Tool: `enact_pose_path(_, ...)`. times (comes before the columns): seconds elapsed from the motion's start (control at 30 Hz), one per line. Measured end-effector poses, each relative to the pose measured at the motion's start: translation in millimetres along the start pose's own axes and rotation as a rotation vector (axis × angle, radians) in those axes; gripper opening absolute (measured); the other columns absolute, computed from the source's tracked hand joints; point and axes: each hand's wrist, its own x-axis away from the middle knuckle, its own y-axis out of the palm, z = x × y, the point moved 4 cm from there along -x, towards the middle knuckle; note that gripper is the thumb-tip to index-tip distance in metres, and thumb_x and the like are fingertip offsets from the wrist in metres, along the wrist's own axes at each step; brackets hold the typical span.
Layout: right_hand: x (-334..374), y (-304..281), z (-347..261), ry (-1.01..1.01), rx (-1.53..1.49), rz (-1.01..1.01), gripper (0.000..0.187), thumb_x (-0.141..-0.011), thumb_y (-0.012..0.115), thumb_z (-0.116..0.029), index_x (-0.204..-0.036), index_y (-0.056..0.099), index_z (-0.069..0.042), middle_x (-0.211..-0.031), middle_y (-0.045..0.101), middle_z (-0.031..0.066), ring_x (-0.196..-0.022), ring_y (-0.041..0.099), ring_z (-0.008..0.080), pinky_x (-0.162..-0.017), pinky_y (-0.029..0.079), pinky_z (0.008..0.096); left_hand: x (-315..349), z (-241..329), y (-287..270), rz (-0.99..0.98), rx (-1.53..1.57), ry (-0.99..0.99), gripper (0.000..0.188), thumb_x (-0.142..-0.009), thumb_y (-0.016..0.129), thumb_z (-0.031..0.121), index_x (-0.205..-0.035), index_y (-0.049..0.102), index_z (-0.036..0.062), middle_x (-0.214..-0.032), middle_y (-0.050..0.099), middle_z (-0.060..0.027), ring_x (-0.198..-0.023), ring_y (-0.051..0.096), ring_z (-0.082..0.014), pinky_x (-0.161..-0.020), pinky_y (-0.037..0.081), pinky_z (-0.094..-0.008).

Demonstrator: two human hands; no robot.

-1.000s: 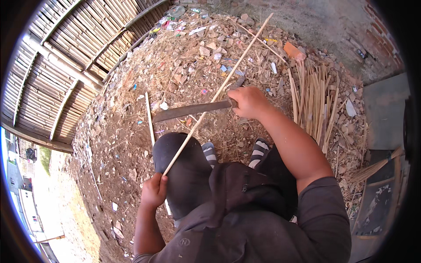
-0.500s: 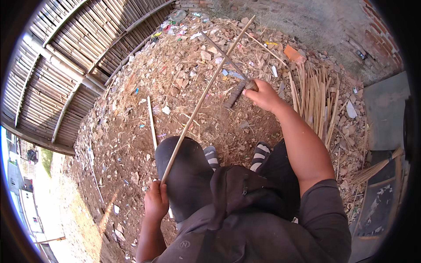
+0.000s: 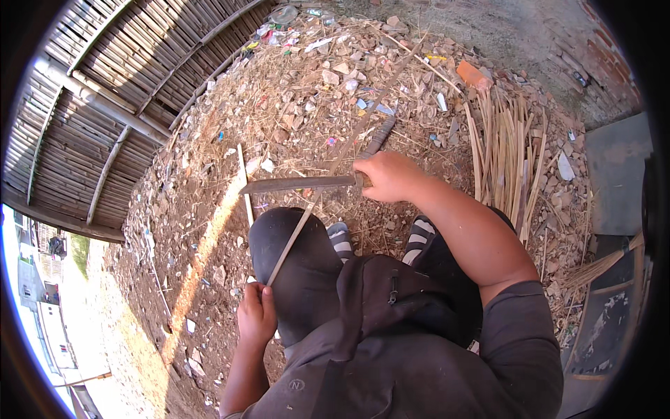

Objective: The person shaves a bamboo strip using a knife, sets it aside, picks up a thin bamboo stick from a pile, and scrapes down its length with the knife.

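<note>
My left hand is closed around the near end of a long, thin bamboo strip, low beside my left knee. The strip slants up and away over that knee, its far part blurred against the ground. In my right hand is the handle of a long-bladed knife like a machete. Its dark blade points left and crosses the strip just beyond the knee; whether they touch I cannot tell. A dark, ribbed, rod-like piece lies on the ground just past my right hand.
A bundle of split bamboo strips lies at the right. One pale strip lies beyond my left knee. Rubble and litter cover the ground. A bamboo wall stands left, a masonry wall at the back, a grey panel right.
My right hand has come nearer and left, and the knife has swung from pointing far to pointing left across the strip. The strip's far end has shifted slightly right; my left hand keeps its hold.
</note>
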Motion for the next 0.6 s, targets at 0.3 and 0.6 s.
enact_pose_path(0.3,-6,20,-9,0.017,0.0,-0.078,0.033,-0.075,0.071,-0.023,-0.103,0.065,-0.008,-0.08,0.068,0.0163,-0.08,0.067,0.0398,-0.071,0.053,0.051,-7,-14,3,-0.08,-0.018,0.015,0.029,-0.105,0.044,0.028,-0.104,0.056,0.0014,-0.08,0.065,-0.026,-0.076,0.063,-0.0489,-0.065,0.048,-0.0539)
enact_pose_path(0.6,-7,3,-19,0.03,0.061,-0.069,0.036,-0.074,0.07,-0.021,-0.107,0.068,-0.006,-0.081,0.068,0.0187,-0.082,0.067,0.0399,-0.074,0.053,0.0498,-1,-7,6,0.006,-0.172,0.019,0.027,-0.104,0.044,0.028,-0.104,0.055,0.004,-0.076,0.065,-0.0258,-0.073,0.064,-0.0483,-0.062,0.049,-0.0564)
